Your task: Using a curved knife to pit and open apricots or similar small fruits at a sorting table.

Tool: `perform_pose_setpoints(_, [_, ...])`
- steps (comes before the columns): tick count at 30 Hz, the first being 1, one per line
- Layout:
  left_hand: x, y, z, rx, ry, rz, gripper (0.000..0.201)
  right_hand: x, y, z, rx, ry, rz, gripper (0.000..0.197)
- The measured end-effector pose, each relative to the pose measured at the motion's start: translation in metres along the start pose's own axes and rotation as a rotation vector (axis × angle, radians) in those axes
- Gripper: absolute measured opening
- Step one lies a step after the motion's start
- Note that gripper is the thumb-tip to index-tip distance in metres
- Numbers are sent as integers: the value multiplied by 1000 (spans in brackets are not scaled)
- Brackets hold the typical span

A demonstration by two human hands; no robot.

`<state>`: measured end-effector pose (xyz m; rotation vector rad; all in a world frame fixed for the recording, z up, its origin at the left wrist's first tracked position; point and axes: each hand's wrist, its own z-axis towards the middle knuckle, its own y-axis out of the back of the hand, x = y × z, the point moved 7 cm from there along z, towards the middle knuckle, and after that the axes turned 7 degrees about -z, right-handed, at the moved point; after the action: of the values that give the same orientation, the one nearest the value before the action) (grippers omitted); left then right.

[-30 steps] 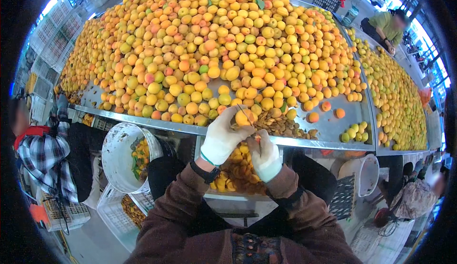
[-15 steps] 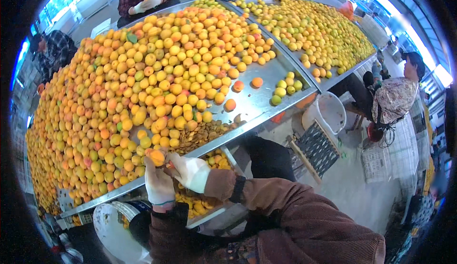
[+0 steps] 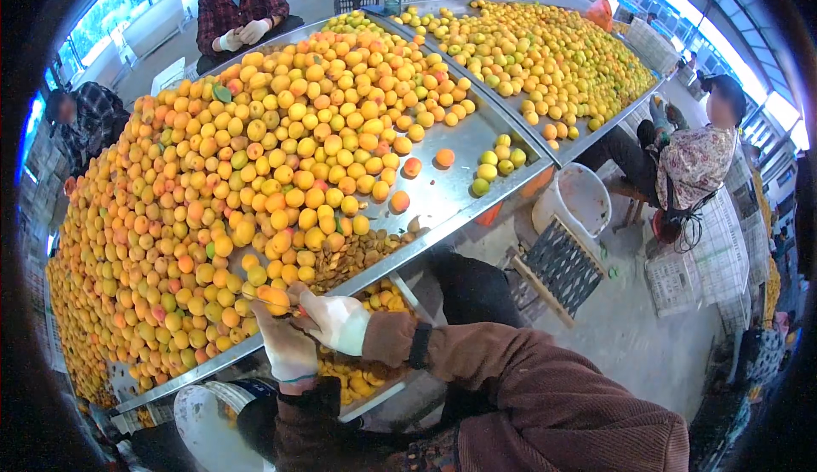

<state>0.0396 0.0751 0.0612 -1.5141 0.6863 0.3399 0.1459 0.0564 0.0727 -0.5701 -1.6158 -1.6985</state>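
Note:
My left hand (image 3: 288, 346), in a white glove with bare fingertips, is closed around an orange apricot (image 3: 273, 300) at the near edge of the metal table. Right beside it, my right hand (image 3: 340, 320), gloved the same way, is closed with its fingers close to the fruit. Something thin and dark shows between the hands, too small to name. A large heap of apricots (image 3: 281, 157) covers the table beyond them. Below my hands, a crate of split apricot halves (image 3: 353, 380) sits under the table edge. Brown pits (image 3: 362, 255) lie in a pile near the rim.
A white bucket (image 3: 200, 425) stands at lower left, another bucket (image 3: 583, 200) at right beside a woven stool (image 3: 562, 268). The metal table rim (image 3: 459, 221) runs diagonally before me. A second table (image 3: 532, 119) holds yellower fruit. Other people sit around both tables.
The view has shifted a little, showing more of the people at the far side. My hands stay together at the table edge, and the apricot's rounded side now shows more fully.

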Motion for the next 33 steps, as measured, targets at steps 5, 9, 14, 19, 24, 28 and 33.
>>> perform_pose_setpoints(5, [-39, -15, -7, 211, -369, 1083, 35, -2, -1, 3, -30, -72, 96, 38])
perform_pose_setpoints(9, [-46, -20, -13, 277, -537, 1369, 38, 5, -1, 2, -24, -13, 146, 33])
perform_pose_setpoints(14, [-25, -2, -5, 49, -111, 154, 39, 7, -3, 1, 93, -44, -9, 48])
perform_pose_setpoints(19, [6, 3, -1, 70, 59, -199, 49, 1, -5, -1, 8, -2, 31, 49])
perform_pose_setpoints(24, [-21, 2, 3, 170, -141, 296, 43, 5, 6, 5, 17, 12, 198, 34])
perform_pose_setpoints(28, [-41, 22, 7, 135, -245, 613, 40, 21, 2, 5, 154, -59, 165, 36])
perform_pose_setpoints(33, [-10, 27, 5, -23, -16, 145, 36, 1, 6, 3, -125, 67, 314, 37])
